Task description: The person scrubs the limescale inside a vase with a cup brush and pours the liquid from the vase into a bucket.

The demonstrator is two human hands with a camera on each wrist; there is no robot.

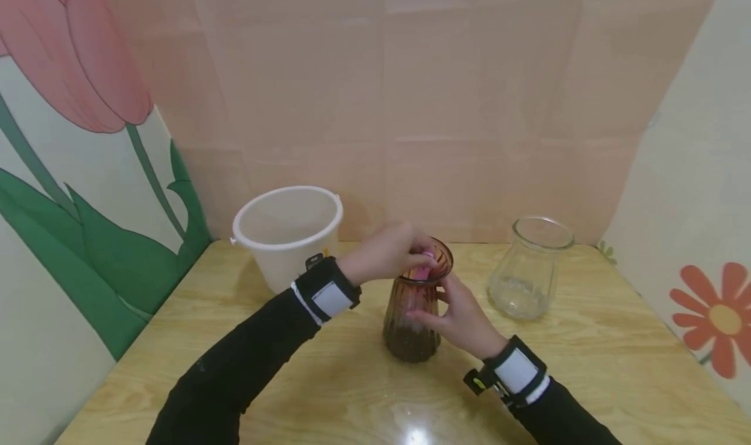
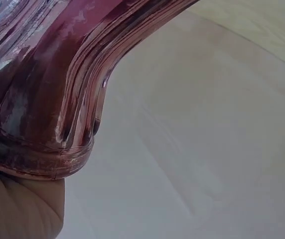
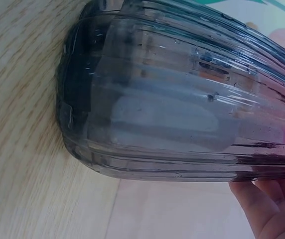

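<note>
A brown ribbed glass vase (image 1: 411, 331) stands upright in the middle of the wooden table (image 1: 328, 393), with dark matter at its bottom. My left hand (image 1: 418, 255) reaches over the vase's mouth and pinches a small pink object (image 1: 422, 273) at the rim. My right hand (image 1: 441, 307) grips the vase around its neck from the right. The left wrist view shows the vase's flared rim (image 2: 48, 99) close up. In the right wrist view the vase's body (image 3: 182, 99) fills the frame, with my right fingers (image 3: 272, 204) at its lower right.
A white plastic bucket (image 1: 287, 233) stands behind and left of the vase. To the right sits a clear glass jar (image 1: 530, 269). Flower-painted panels wall in the table on the left, back and right.
</note>
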